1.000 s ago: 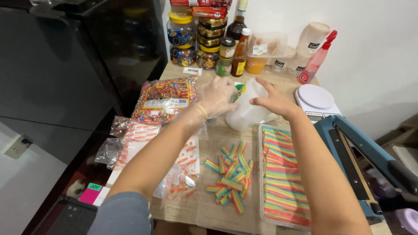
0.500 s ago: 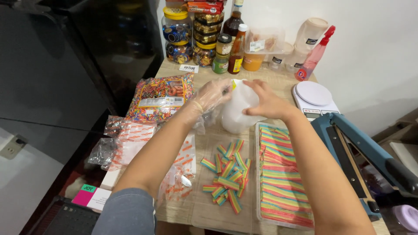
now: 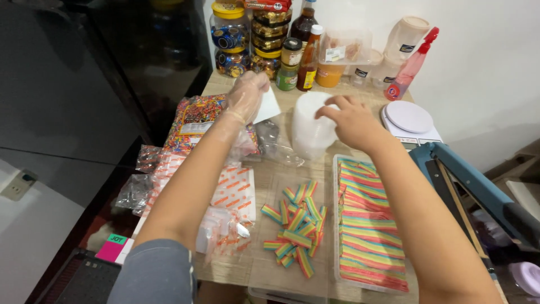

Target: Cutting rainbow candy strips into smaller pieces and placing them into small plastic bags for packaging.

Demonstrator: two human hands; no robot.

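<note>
My left hand (image 3: 246, 95), in a thin clear glove, hovers near a white card (image 3: 266, 107) above a big bag of coloured sprinkle candy (image 3: 194, 121); whether it grips the card I cannot tell. My right hand (image 3: 350, 119) is bare and rests its fingers on top of a stack of clear plastic cups (image 3: 311, 130). Nearer to me lie cut rainbow sour-belt candy pieces (image 3: 295, 225) on a clear sheet, and a clear tray (image 3: 368, 225) full of long rainbow strips.
Small orange-printed bags (image 3: 230, 191) lie at the left. Jars, sauce bottles (image 3: 306, 50) and tubs line the back wall, with a pink spray bottle (image 3: 409, 66). A white kitchen scale (image 3: 409, 119) and a blue bag sealer (image 3: 478, 191) stand right. A dark cabinet is left.
Both hands have moved apart: my left hand came off the cup stack and shifted left toward the card, while my right hand stayed on top of the cups.
</note>
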